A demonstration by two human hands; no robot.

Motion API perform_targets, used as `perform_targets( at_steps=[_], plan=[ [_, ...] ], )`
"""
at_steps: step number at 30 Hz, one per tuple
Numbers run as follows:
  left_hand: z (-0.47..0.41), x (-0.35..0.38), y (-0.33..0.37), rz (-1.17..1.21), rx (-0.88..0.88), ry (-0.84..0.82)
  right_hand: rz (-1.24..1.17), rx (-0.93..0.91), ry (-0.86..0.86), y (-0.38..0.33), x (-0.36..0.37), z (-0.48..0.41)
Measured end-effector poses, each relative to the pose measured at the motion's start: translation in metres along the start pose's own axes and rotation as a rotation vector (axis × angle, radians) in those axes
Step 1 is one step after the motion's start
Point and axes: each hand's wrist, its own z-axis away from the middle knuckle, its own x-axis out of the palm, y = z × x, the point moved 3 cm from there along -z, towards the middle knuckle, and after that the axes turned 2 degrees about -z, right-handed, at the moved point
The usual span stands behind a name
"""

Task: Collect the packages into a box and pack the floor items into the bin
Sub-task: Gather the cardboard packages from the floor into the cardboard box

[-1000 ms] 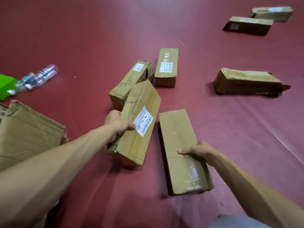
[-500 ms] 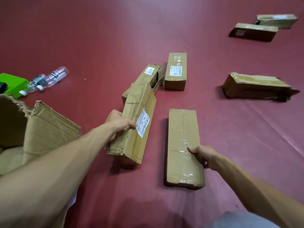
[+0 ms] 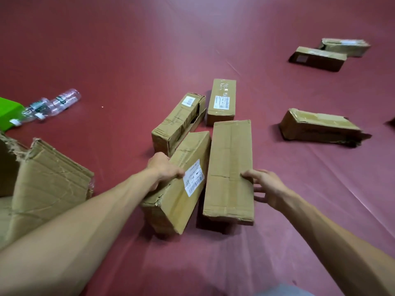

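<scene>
My left grip (image 3: 163, 169) clamps the labelled package (image 3: 177, 207); my right grip (image 3: 267, 186) pinches the plain package (image 3: 229, 163), off the floor (image 3: 310, 210).

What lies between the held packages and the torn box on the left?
Nothing visible blocks them: bare red floor separates the labelled package, in the left hand, from the torn box. The taped package, in the right hand, has only the labelled one on that side.

Nothing legible anywhere, only blurred print and barcode stripes on white shipping labels (image 3: 194, 177) stuck to the tilted package (image 3: 183, 208), the torn package (image 3: 177, 122) behind it and the flat package (image 3: 222, 112) beside that, plus a smudged label on the clear bottle (image 3: 64, 99) near the floor's (image 3: 128, 60) left edge.
</scene>
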Motion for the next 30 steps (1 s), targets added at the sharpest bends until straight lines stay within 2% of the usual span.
perform_targets(
  at_steps=[8, 14, 18, 22, 25, 30],
  plan=[
    [0.016, -0.125, 0.002, 0.331, 0.011, 0.170, -0.042, -0.162, -0.150, -0.117, 0.076, 0.026],
    [0.058, -0.264, -0.042, 0.353, 0.020, 0.389, 0.042, -0.271, -0.398, -0.200, 0.199, 0.069],
    [0.102, -0.334, -0.100, 0.415, -0.068, 0.561, 0.035, -0.323, -0.509, -0.232, 0.290, 0.107],
    [0.147, -0.386, -0.159, 0.558, -0.181, 0.730, 0.143, -0.346, -0.689, -0.238, 0.366, 0.150],
    [0.177, -0.399, -0.200, 0.492, -0.277, 0.728, 0.321, -0.387, -0.760, -0.218, 0.405, 0.178],
    [0.192, -0.376, -0.260, 0.312, -0.412, 0.699, 0.575, -0.414, -0.781, -0.163, 0.452, 0.214]
  ],
)
